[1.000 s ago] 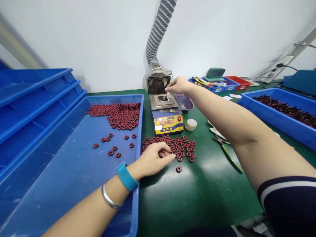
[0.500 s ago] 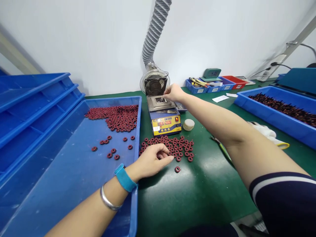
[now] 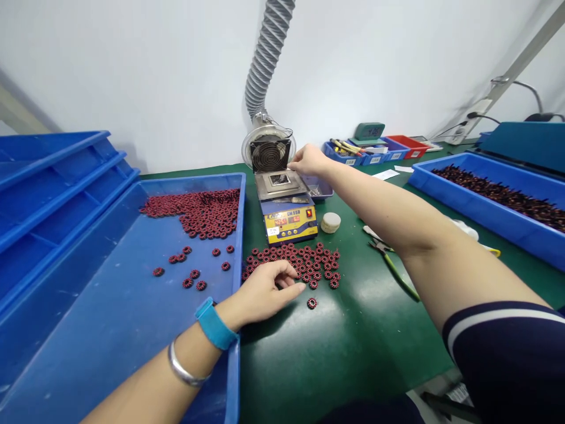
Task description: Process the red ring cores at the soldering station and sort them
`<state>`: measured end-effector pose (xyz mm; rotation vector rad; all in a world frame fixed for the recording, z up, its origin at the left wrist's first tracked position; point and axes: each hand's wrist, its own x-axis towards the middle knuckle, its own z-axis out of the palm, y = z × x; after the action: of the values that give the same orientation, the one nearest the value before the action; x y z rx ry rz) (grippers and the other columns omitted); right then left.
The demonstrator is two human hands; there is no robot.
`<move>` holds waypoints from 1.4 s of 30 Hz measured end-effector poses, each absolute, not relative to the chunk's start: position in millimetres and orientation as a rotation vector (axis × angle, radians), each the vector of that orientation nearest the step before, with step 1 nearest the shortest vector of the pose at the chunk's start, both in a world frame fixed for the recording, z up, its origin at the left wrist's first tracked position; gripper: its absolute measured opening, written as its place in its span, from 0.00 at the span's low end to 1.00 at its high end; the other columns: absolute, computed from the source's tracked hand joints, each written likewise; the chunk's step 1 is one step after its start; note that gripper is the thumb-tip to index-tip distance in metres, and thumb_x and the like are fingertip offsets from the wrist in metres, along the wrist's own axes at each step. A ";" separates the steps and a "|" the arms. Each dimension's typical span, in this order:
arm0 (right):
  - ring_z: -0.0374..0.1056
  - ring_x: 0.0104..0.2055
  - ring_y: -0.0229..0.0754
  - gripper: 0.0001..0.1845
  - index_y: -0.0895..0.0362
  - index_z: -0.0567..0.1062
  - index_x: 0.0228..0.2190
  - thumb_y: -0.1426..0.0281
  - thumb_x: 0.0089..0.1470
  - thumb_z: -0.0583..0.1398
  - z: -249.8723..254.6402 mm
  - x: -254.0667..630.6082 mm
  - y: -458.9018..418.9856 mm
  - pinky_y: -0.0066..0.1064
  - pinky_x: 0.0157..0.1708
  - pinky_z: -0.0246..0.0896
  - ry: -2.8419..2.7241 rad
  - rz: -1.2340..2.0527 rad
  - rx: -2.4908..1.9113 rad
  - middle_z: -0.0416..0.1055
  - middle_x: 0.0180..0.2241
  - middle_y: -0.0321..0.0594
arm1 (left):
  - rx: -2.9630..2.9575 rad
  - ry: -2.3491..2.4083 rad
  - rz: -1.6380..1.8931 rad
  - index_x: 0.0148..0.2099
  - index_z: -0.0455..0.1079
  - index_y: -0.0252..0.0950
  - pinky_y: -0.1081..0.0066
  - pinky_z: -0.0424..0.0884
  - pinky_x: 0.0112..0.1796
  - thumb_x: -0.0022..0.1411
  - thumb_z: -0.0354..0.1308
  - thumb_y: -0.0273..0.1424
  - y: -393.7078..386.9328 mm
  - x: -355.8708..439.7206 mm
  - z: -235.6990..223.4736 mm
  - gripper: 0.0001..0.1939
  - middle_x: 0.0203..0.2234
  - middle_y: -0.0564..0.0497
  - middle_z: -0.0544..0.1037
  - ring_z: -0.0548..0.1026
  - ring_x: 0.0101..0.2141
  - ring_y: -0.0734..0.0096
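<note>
My right hand (image 3: 304, 160) reaches to the right rear edge of the solder pot (image 3: 289, 227), its fingertips pinched together; whatever they hold is too small to make out. The pot has a square opening of shiny metal (image 3: 279, 179) on top and a lit red display. My left hand (image 3: 269, 291) rests low over the table with fingers loosely curled and thumb apart from them. Just beyond it lies a pile of small red-and-black wound stators (image 3: 309, 262), partly hidden by the fingers. A single stator (image 3: 312, 303) lies nearer me, right of my thumb.
A large blue tray (image 3: 242, 235) with many stators is on the left, beside stacked blue trays (image 3: 57, 188). Behind the pot stand a fan (image 3: 270, 154) and duct hose (image 3: 269, 53). To the right are a round whitish pad (image 3: 331, 222), green-handled pliers (image 3: 399, 277) and a blue bin (image 3: 481, 197).
My right hand has drawn slightly up and away from the pot's opening since half a second ago. My left hand keeps its pose by the pile. The whole view has shifted somewhat.
</note>
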<state>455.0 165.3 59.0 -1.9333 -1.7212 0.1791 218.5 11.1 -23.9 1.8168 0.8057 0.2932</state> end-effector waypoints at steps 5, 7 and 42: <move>0.74 0.41 0.49 0.06 0.65 0.79 0.29 0.72 0.49 0.64 58.0 452.0 162.4 0.38 0.47 0.68 -1.791 0.106 -1.983 0.76 0.30 0.49 | 1.843 0.801 0.264 0.35 0.69 0.34 0.73 0.66 0.29 0.55 0.60 0.36 11.0 217.8 -24.4 0.10 0.25 0.52 0.73 0.70 0.27 0.72; 0.74 0.41 0.50 0.06 0.65 0.80 0.29 0.73 0.48 0.65 56.4 450.0 162.7 0.37 0.46 0.68 -1.823 0.094 -1.982 0.77 0.31 0.50 | 1.854 0.804 0.259 0.35 0.68 0.34 0.72 0.66 0.29 0.55 0.60 0.36 10.8 217.6 -24.4 0.10 0.25 0.52 0.73 0.70 0.27 0.71; 0.57 0.18 0.26 0.10 0.61 0.77 0.22 0.69 0.44 0.70 43.3 444.8 77.5 0.20 0.17 0.50 -1.222 1.103 -1.284 0.70 0.18 0.35 | 1.684 0.829 0.510 0.36 0.69 0.31 0.72 0.67 0.30 0.54 0.61 0.37 16.6 217.9 -27.4 0.14 0.27 0.51 0.74 0.71 0.27 0.74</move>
<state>444.8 77.5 43.3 -1.2844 -1.2222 1.1028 217.9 16.6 -27.4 1.6844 0.8288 0.5097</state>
